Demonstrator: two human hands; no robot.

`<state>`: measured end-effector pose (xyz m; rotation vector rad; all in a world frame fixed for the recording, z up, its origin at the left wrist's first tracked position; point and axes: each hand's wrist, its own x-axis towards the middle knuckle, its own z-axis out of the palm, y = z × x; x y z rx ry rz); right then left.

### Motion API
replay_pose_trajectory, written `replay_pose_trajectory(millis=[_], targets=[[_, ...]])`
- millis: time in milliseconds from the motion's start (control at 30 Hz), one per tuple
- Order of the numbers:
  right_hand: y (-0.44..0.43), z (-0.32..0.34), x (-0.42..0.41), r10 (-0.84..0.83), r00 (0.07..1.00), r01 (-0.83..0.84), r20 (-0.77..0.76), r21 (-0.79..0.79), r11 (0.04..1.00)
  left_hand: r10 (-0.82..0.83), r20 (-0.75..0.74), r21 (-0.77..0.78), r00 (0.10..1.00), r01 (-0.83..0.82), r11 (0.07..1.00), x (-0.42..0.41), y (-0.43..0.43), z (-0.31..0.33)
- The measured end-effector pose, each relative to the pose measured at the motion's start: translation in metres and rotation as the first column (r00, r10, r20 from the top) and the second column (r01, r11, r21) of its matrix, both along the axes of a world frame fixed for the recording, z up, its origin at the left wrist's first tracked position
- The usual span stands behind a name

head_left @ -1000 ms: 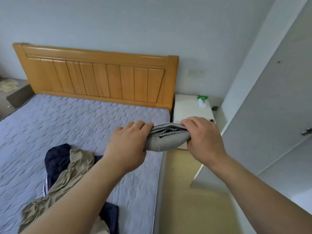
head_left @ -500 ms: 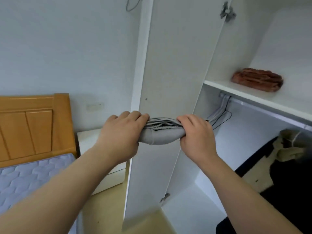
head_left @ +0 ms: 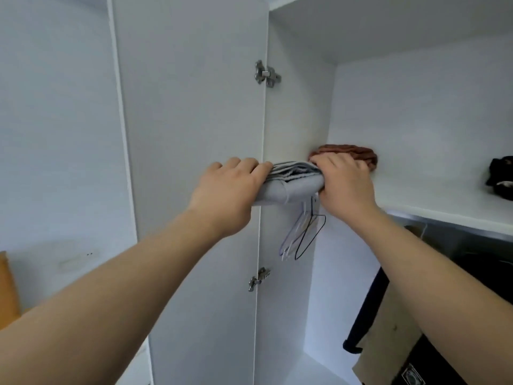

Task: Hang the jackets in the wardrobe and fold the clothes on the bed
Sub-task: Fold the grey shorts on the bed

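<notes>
The open wardrobe stands behind both hands, its white shelf runs from the right hand away to the right, and hanging jackets show below that hand's forearm. The left hand and the right hand each grip one end of a folded grey garment, fingers curled over its top, at the shelf's left end; whether it touches the shelf I cannot tell. Just behind the right hand a folded brown garment lies on the shelf, and below both hands hang thin wire hangers.

Left hand, right hand: curled, raised.
</notes>
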<state>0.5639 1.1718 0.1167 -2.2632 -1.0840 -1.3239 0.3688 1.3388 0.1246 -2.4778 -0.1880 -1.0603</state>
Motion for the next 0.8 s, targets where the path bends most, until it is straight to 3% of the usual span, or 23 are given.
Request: replay_pose_trajectory(millis=[367,633,800], targets=[[0.053,0.079,0.203,-0.121,0.989,0.093,-0.082,-0.288,0.953,-0.022,0.011,0.105,1.000,0.020,0.994,0.224,0.056,0.041],[0.052,0.066,0.261,-0.237,0.920,0.152,-0.313,-0.273,0.950,0.030,-0.123,0.096,0.992,-0.018,0.995,0.340,0.085,0.035],[0.043,0.063,0.267,-0.305,0.914,0.238,-0.268,-0.256,0.937,0.038,-0.166,0.115,0.985,-0.018,0.993,0.406,0.087,0.041]])
